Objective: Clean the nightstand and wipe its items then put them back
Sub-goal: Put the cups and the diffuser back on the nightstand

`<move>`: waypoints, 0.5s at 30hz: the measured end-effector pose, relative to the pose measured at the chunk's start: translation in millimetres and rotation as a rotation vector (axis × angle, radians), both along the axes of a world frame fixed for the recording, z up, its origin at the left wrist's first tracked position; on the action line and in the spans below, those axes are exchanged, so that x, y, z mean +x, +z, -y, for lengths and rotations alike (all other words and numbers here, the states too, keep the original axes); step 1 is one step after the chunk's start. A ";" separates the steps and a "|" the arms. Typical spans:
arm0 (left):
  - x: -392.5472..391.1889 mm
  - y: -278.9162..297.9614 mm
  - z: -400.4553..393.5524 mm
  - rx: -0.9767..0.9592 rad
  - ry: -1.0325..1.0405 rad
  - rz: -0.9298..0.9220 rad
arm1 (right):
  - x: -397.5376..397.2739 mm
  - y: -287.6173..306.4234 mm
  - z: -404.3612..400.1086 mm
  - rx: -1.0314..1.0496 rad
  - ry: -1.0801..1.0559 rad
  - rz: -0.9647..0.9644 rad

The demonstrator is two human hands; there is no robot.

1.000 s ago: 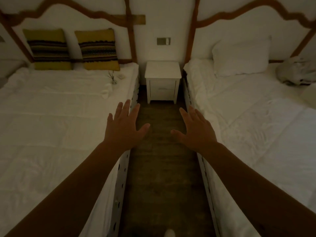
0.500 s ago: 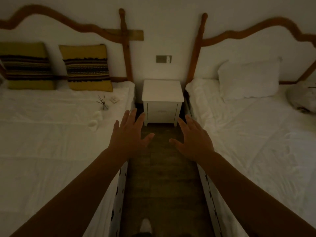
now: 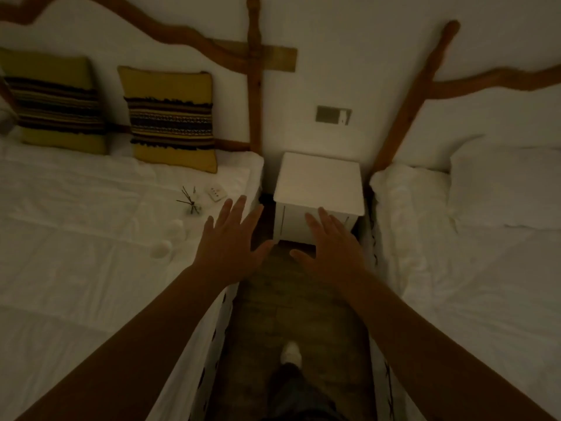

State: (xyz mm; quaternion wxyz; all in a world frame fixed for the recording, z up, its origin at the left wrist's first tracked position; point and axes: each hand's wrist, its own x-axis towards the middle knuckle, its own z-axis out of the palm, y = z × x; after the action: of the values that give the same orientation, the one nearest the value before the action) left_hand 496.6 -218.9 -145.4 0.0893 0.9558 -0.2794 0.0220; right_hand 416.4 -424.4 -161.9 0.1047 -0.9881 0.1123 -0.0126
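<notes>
Both hands' spread fingers (image 3: pixel 239 208) hover just before the white nightstand (image 3: pixel 318 180).

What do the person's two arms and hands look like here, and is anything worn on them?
Both forearms are bare up to the picture's lower edge: no sleeve shows. The left hand and the right hand wear no glove, and no ring, watch or bracelet can be seen on the fingers or wrists, though the dim light could hide small details.

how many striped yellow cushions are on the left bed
2. One striped cushion leans against the headboard at the far left, partly cut off by the frame edge. The other cushion stands to its right, nearer the nightstand. More could lie outside the view.
</notes>
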 end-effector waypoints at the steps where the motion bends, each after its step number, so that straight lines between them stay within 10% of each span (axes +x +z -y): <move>1: 21.7 -5.3 4.7 -0.001 0.036 -0.009 | 29.0 -6.0 4.6 0.015 0.038 -0.011; 15: 127.5 -102.1 -119.8 -0.030 0.660 -0.203 | 253.5 -91.8 -98.1 0.042 0.612 -0.197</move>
State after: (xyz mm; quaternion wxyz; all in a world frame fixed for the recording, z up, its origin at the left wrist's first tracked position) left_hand 624.1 -99.1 -247.5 0.1191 0.9904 0.0558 -0.0416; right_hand 670.0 -326.3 -253.7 0.1128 -0.9700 -0.1803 0.1174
